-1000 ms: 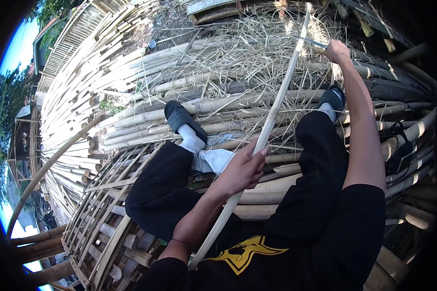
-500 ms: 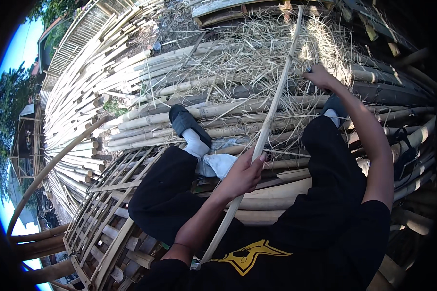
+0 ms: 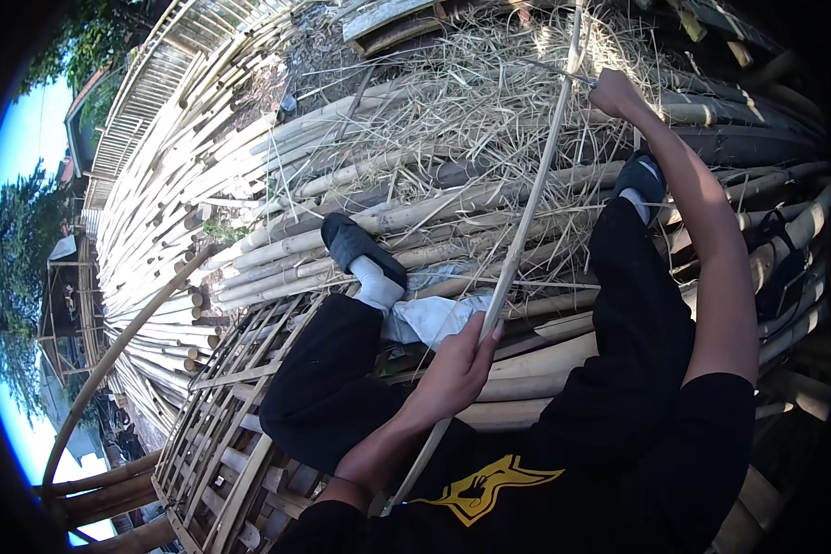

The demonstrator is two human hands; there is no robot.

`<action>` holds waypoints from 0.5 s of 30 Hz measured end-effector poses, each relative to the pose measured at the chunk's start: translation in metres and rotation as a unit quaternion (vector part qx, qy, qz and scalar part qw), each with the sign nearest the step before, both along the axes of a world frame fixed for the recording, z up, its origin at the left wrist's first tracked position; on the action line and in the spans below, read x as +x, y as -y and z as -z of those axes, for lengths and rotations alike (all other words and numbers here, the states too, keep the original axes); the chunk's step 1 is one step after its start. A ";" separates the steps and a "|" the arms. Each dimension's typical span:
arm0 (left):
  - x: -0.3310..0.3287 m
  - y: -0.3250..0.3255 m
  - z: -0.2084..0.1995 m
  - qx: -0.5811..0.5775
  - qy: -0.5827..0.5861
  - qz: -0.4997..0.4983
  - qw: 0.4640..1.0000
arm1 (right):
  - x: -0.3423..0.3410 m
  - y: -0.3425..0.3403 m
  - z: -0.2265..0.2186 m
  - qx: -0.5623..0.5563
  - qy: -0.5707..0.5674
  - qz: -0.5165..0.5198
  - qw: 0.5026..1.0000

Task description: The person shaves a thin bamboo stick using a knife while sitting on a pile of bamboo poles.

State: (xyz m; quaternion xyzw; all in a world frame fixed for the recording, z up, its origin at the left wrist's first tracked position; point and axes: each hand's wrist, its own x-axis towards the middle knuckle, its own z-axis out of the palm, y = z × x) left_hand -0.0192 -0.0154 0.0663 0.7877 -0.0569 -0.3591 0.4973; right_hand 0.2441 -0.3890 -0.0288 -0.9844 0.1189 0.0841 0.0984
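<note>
Here, the left hand (image 3: 455, 377) grips a slat (image 3: 526, 217).

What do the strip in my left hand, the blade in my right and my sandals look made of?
Strip: likely split bamboo, pale and matte, given its straw colour and node-like bump. Blade: probably metal, as it's thin and grey; too small to judge finish. Sandals: perhaps rubber or foam, dark and dull, with broad straps.
</note>
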 end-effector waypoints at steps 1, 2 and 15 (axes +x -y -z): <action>-0.001 0.002 -0.002 -0.001 -0.002 0.004 1.000 | -0.003 -0.001 -0.005 0.000 0.007 0.015 1.000; -0.002 0.004 -0.005 -0.002 -0.009 0.001 1.000 | -0.006 0.001 -0.007 0.000 0.014 0.030 0.999; -0.044 -0.032 -0.063 0.073 -0.040 -0.011 0.996 | -0.040 0.285 0.018 -0.127 0.056 0.202 0.969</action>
